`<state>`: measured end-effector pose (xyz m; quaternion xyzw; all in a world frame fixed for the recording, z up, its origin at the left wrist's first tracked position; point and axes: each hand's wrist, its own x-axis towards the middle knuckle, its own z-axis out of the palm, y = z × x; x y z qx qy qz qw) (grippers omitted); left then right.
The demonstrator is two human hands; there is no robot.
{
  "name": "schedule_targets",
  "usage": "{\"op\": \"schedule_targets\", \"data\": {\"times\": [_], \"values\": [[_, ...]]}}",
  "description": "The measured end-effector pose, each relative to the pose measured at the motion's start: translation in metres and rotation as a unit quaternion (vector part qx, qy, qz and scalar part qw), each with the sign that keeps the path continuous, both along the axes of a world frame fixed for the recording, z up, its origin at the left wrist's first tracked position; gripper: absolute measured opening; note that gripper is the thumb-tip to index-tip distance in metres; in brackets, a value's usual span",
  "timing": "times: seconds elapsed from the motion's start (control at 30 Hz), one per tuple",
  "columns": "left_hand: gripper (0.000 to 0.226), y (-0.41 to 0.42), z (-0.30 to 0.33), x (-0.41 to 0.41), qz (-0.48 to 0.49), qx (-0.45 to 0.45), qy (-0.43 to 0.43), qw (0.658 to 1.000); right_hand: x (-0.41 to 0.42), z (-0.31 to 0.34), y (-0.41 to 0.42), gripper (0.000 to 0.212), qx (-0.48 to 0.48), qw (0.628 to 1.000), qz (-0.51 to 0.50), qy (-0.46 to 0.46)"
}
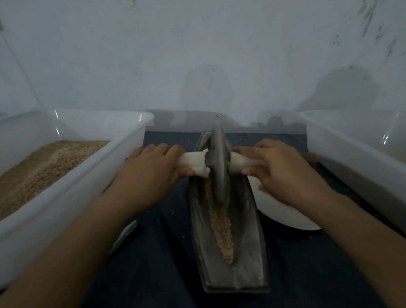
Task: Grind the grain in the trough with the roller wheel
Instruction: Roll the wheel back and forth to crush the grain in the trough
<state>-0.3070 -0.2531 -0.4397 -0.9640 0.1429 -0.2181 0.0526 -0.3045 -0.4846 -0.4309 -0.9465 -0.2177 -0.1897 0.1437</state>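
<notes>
The left hand (149, 169) curls round the cloth-wrapped handle (193, 163) on its side of the roller wheel (218, 162), and the right hand (280, 169) grips the handle's other end. The wheel stands upright in the far half of the metal trough (231, 262), its rim in the strip of grain (222, 228). The trough rests on dark cloth (158, 268). A clear tub (60, 191) of grain sits left, another tub (369, 154) right, a white plate (283, 215) beside the trough.

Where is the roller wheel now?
In the head view, the roller wheel stands centred in the trough toward its far end, between the left hand and right hand.
</notes>
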Motion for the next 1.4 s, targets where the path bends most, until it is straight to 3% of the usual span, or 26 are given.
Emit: {"op": "schedule_targets", "data": {"times": [0.07,0.17,0.23,0.33,0.47,0.63,0.73,0.8,0.93,1.03,1.13,1.2,1.4], "values": [[0.050,-0.002,-0.006,0.004,0.006,0.019,-0.048,0.999,0.002,-0.005,-0.001,0.044,0.005,1.000,0.000,-0.021],[0.048,0.003,-0.003,0.000,-0.047,0.011,-0.038,0.998,-0.003,-0.001,-0.004,0.044,-0.008,1.000,0.023,-0.013],[0.053,0.011,0.008,-0.009,-0.088,-0.039,0.067,0.993,-0.011,0.007,-0.005,0.044,-0.038,0.998,0.044,-0.009],[0.057,0.022,0.027,-0.028,-0.136,-0.131,0.269,0.944,-0.028,0.021,-0.011,0.042,-0.049,0.993,0.095,0.053],[0.055,0.030,0.033,-0.034,-0.170,-0.146,0.318,0.921,-0.048,0.032,-0.018,0.037,-0.001,0.982,0.140,0.126],[0.063,0.016,0.024,-0.023,-0.108,-0.142,0.254,0.951,-0.026,0.017,-0.008,0.040,-0.028,0.996,0.059,0.067],[0.053,0.008,0.008,-0.008,-0.063,-0.069,0.086,0.992,-0.005,0.010,-0.003,0.042,-0.017,0.998,0.031,0.047],[0.047,0.006,-0.002,-0.001,-0.043,-0.045,-0.003,0.998,0.006,0.008,-0.002,0.042,-0.005,0.999,0.024,0.034],[0.048,0.005,-0.007,0.003,-0.045,-0.033,-0.024,0.998,0.006,0.002,-0.003,0.043,-0.008,1.000,0.028,-0.003],[0.050,0.010,0.007,-0.007,-0.094,-0.048,0.064,0.992,-0.008,0.007,-0.006,0.044,-0.051,0.998,0.047,0.003],[0.062,0.019,0.027,-0.027,-0.134,-0.125,0.247,0.952,-0.024,0.024,-0.011,0.046,-0.065,0.993,0.075,0.064],[0.060,0.026,0.034,-0.034,-0.144,-0.132,0.315,0.929,-0.035,0.035,-0.015,0.047,-0.063,0.987,0.102,0.107],[0.059,0.019,0.031,-0.031,-0.101,-0.125,0.311,0.937,-0.030,0.027,-0.006,0.045,-0.052,0.993,0.072,0.074]]}}
